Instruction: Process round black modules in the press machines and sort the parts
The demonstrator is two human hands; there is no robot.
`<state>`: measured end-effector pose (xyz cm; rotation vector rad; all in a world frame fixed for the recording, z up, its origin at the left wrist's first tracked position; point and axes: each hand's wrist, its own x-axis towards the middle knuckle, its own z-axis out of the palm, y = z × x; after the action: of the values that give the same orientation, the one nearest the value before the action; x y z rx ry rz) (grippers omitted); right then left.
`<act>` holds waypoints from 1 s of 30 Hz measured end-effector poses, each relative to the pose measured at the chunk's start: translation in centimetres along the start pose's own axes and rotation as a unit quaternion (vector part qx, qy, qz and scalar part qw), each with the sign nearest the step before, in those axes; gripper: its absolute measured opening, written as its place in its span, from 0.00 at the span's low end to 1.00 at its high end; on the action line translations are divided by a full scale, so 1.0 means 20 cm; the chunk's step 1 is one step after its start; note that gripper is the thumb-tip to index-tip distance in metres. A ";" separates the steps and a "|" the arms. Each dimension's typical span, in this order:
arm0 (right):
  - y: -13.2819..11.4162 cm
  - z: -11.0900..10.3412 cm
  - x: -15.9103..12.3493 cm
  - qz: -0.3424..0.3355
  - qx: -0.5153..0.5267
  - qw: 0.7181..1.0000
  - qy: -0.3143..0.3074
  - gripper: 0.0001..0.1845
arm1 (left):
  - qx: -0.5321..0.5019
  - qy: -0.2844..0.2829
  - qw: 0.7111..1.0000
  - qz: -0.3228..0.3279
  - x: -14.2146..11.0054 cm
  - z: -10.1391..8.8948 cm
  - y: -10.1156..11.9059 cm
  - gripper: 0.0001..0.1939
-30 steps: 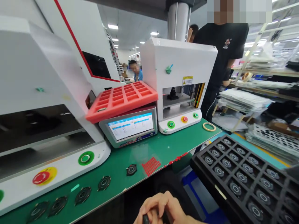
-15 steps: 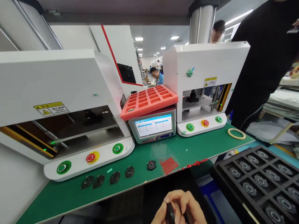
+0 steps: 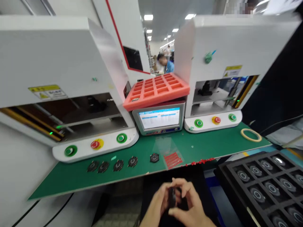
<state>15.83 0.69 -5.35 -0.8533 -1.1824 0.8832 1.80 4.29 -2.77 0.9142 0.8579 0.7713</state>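
A dark round smartwatch case (image 3: 172,198) is held up in front of my lap, seen nearly edge-on and slightly blurred. My left hand (image 3: 160,198) grips it from the left, fingers closed behind it. On the other side my right hand (image 3: 192,201) curves around, with its fingertips at the top edge and its thumb at the bottom. Beyond the hands, a single watch case (image 3: 154,158) lies on the green bench (image 3: 142,148) next to a sheet of red stickers (image 3: 173,160). Several more watch cases (image 3: 118,165) lie in a row to the left.
A black tray (image 3: 248,206) with watch cases in its compartments stands at right. Two white presses (image 3: 113,63) flank a monitor (image 3: 161,118) carrying a red foam tray (image 3: 157,91). A tape roll (image 3: 251,135) and red scraps (image 3: 203,161) lie on the bench. A person in black stands at right.
The view has swung left and then tipped downward. My hands have come higher in the picture, and the watch case between them shows more. The bench items stay where they were.
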 end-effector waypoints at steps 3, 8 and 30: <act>-0.02 -0.09 0.01 0.034 -0.040 0.998 0.027 0.21 | 0.346 0.152 0.913 0.155 0.13 -0.13 0.10 0.13; -0.01 -0.21 -0.04 0.061 -0.084 0.994 0.046 0.21 | 0.653 0.156 0.730 0.127 0.36 -0.32 0.21 0.28; 0.13 -0.23 -0.09 0.084 -0.116 0.987 0.072 0.21 | 0.688 0.103 0.718 0.036 0.55 -0.34 0.29 0.17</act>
<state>19.71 -0.33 -9.19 -1.1995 -1.1119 0.8140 -0.31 18.40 -3.03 2.2091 1.6396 0.1493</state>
